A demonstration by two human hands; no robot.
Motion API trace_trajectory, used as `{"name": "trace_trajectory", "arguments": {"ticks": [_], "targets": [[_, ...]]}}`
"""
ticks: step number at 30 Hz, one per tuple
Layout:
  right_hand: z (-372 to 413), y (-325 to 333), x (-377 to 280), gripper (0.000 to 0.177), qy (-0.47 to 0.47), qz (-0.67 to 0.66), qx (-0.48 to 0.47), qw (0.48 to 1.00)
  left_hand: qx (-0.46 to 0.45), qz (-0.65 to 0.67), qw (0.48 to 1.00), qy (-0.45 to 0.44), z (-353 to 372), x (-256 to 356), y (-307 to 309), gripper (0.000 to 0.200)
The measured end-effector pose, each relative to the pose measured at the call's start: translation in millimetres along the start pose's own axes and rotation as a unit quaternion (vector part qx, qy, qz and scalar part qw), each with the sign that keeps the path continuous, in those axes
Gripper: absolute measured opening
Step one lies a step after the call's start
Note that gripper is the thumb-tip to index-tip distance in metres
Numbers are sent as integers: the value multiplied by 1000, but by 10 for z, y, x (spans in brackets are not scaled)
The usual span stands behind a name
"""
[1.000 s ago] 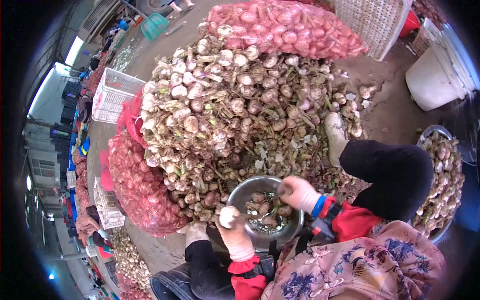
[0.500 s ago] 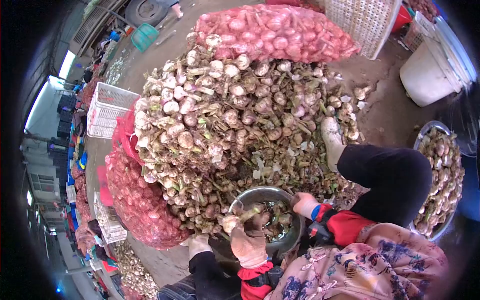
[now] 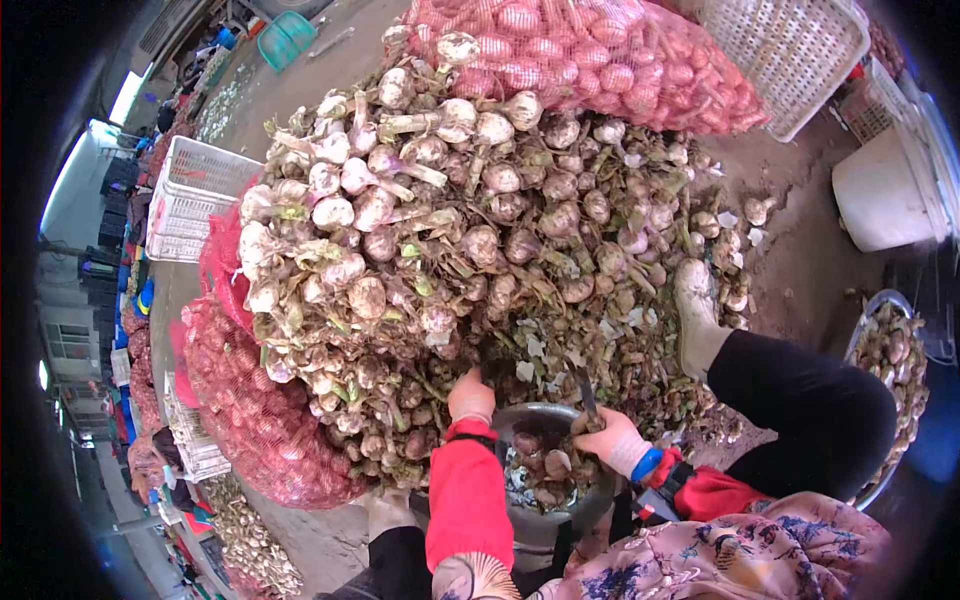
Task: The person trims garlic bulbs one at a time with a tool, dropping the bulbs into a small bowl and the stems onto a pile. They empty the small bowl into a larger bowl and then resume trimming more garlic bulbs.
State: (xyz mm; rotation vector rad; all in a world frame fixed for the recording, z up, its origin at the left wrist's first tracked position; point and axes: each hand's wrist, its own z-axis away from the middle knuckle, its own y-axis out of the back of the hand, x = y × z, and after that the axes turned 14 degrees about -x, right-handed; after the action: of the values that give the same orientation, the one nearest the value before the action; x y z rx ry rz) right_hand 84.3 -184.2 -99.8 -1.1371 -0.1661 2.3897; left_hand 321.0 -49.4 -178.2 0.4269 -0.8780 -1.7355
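My left hand [image 3: 471,397], gloved, reaches into the near edge of a large heap of garlic bulbs [image 3: 480,240] with stems; its fingertips are partly hidden there. In my right hand [image 3: 612,440], also gloved, is a pair of dark, narrow-bladed shears [image 3: 586,392], pointing away from me above the bowl's right rim. Between my hands stands a metal bowl [image 3: 535,408] with several garlic bulbs [image 3: 545,463] inside. Peelings and cut stem bits [image 3: 640,350] lie just beyond it.
Red mesh sacks of garlic lie behind the heap [image 3: 600,65] and at its left [image 3: 250,400]. White crates [image 3: 195,200] stand at the left and back right. A white bucket [image 3: 890,190] and a basin of garlic [image 3: 893,385] are at the right. My foot [image 3: 697,310] rests beside the heap.
My left hand held a stemmed garlic bulb over the bowl; that bulb is out of the hand, which has moved forward to the heap. The shears in my right hand now show clearly. The view has shifted.
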Motion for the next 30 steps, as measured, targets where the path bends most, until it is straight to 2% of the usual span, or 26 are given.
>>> {"name": "trace_trajectory", "arguments": {"ticks": [1, 3, 6, 7, 8, 9, 10, 12, 13, 14, 16, 17, 18, 20, 21, 22, 23, 24, 26, 27, 28, 29, 30], "targets": [[6, -12, -68, 22, -5, -9, -1, 1000, -1, 3, 1000, -4, -94, 46, -29, 37], [-40, -3, -55, 23, -16, -22, -2, 1000, -77, -133, 988, 31, -209, 134, -120, 36], [-59, 2, -107, 24, -43, -6, 4, 999, -65, -83, 994, -5, -184, 139, -48, 37], [-54, -2, -87, 23, -15, -18, 4, 1000, -83, 14, 996, 5, -129, 130, -29, 46], [-44, -11, -88, 23, -15, -19, 0, 1000, -82, 12, 996, 9, -71, 119, -62, 46], [-39, -17, -100, 23, -19, -47, 8, 999, -23, 234, 970, -65, 14, 88, -95, 42], [-26, -29, -112, 24, -23, -74, 14, 997, 41, 441, 886, -135, 110, 64, -129, 38], [15, -37, -159, 26, -26, -100, 11, 995, -47, 648, 747, -140, 1005, 528, 475, 29], [29, -42, -159, 26, -8, -122, 8, 993, -39, 713, 682, -160, 1228, 517, 469, 21], [28, -45, -133, 27, 9, -142, 5, 990, 5, 766, 628, -136, 1575, 612, 586, 18], [-42, -23, 39, 28, 40, -138, 6, 990, 78, 783, 597, -156, 2131, 495, 752, 18], [-35, -32, 24, 29, 28, -118, 20, 992, 132, 776, 582, -203, 2440, 385, 841, 18], [-68, -3, 112, 30, 56, -117, -5, 992, 192, 764, 566, -243, 2745, 208, 883, 19], [-36, 18, 174, 30, 96, -52, -26, 994, 306, 744, 560, -200, 3414, -347, 854, 21], [81, -58, 87, 29, 118, -67, -26, 990, 330, 735, 547, -230, 3826, -528, 818, 24], [-5, 26, 251, 28, 110, -98, -69, 987, 349, 723, 536, -263, 4234, -675, 764, 28], [-22, 21, 332, 28, 105, -112, -69, 986, 391, 730, 512, -228, 4626, -846, 624, 38], [37, -39, 276, 29, 96, -93, -61, 989, 408, 697, 528, -261, 4968, -1059, 379, 45], [171, -174, 172, 30, 78, -53, -54, 994, 494, 697, 501, -135, 5530, -1281, -128, 44], [251, -241, 117, 30, 80, -47, -67, 993, 464, 696, 534, -122, 5799, -1500, -502, 40], [325, -301, 62, 29, 68, -41, -67, 995, 509, 716, 470, -81, 5901, -1597, -883, 33], [369, -347, 31, 29, 57, -36, -64, 996, 512, 714, 476, -37, 5956, -1522, -1076, 28], [365, -369, 77, 29, 62, -33, -67, 995, 522, 736, 428, 51, 5979, -1681, -1508, 25]]}}
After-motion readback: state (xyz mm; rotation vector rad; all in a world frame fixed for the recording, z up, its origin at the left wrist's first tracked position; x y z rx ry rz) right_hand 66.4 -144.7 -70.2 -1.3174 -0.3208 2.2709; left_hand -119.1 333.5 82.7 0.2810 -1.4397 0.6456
